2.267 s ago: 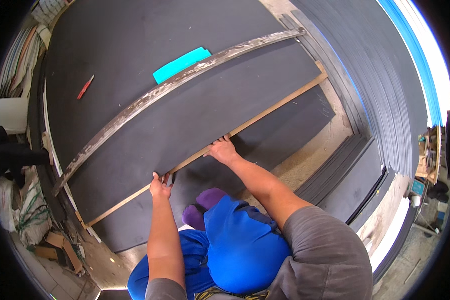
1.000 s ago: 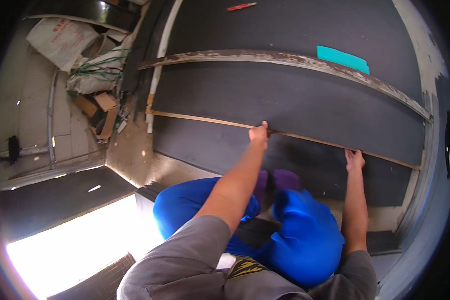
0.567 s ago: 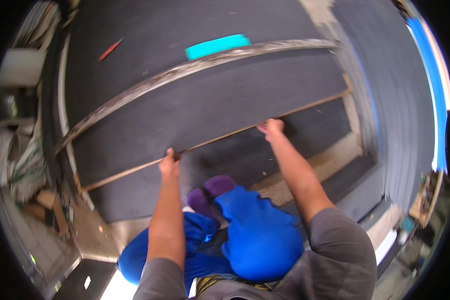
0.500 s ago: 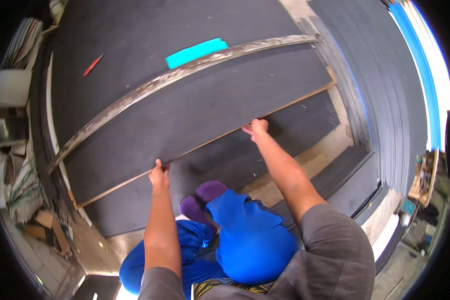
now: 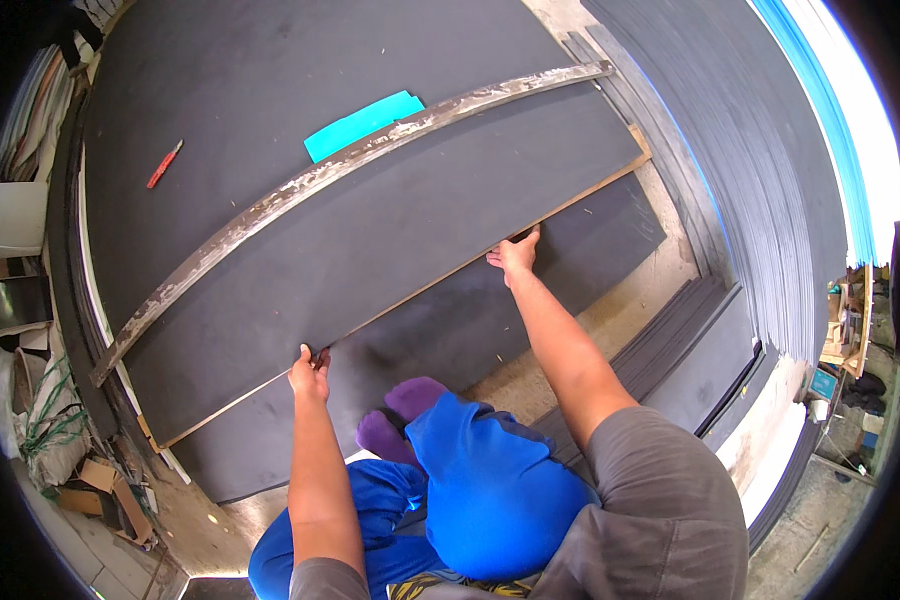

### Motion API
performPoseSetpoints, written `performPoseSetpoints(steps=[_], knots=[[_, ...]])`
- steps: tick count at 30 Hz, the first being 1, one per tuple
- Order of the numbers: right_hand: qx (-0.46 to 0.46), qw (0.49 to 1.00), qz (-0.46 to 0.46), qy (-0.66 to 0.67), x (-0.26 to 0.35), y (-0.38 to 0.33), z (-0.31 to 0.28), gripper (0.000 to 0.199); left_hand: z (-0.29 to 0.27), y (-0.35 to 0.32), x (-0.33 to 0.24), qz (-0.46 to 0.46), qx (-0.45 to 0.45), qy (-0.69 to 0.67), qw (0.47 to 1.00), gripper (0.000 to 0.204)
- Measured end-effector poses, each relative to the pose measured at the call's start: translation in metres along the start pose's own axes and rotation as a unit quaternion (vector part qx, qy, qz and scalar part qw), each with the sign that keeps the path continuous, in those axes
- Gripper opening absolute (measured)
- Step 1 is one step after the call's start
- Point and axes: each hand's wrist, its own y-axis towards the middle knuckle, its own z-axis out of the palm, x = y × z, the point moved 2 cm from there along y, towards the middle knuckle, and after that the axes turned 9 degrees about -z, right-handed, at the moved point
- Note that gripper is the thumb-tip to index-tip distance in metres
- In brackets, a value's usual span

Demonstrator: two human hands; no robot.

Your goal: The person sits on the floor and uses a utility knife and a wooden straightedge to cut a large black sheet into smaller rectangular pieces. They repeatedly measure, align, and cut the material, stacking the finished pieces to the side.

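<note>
A wide dark grey sheet (image 5: 370,240) lies in front of me, with a pale, light-brown line along its near edge. My left hand (image 5: 310,375) is closed at that edge, thumb on top and fingers curled at the rim. Farther right, my right hand (image 5: 515,257) grips the same edge, its fingers reaching partly beneath it. Across the sheet's far side lies a long, worn wooden bar (image 5: 360,150) with chipped brown and white paint. Another dark sheet (image 5: 430,310) lies below the near edge, close to my purple-socked feet (image 5: 410,400).
Beyond the bar are a teal flat piece (image 5: 365,125) and a red utility knife (image 5: 165,165). Stacked dark sheets (image 5: 710,150) rise on the right. At the left stand sacks (image 5: 55,420) and torn cardboard (image 5: 105,485).
The view has shifted slightly, moving the bar, teal piece and knife leftward in the picture. Both hands stay at the sheet's near edge, in nearly the same places.
</note>
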Motion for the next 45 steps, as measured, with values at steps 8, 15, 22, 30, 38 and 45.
performPoseSetpoints(steps=[8,15,22,30,38,45], knots=[[0.015,1.000,-0.010,-0.020,-0.001,0.013,0.001,0.099,-0.015,0.025,0.001,0.009,0.012,-0.010,1.000,0.032],[0.026,1.000,-0.003,0.015,0.002,0.016,-0.009,0.104,-0.003,0.017,0.009,0.004,0.013,0.003,1.000,0.032],[0.035,0.999,-0.026,0.030,0.004,0.013,0.004,0.086,-0.013,0.009,0.011,0.016,0.009,-0.020,1.000,0.026],[0.040,0.998,-0.004,0.051,-0.016,0.022,-0.011,0.072,-0.022,-0.006,-0.011,0.130,-0.160,0.054,0.977,0.047],[0.054,0.997,-0.019,0.043,-0.024,0.041,-0.022,0.090,-0.016,-0.020,-0.008,0.096,-0.141,0.035,0.985,0.037],[0.049,0.997,-0.017,0.051,-0.036,0.057,-0.023,0.084,-0.023,-0.018,-0.010,0.101,-0.088,0.016,0.991,0.032]])
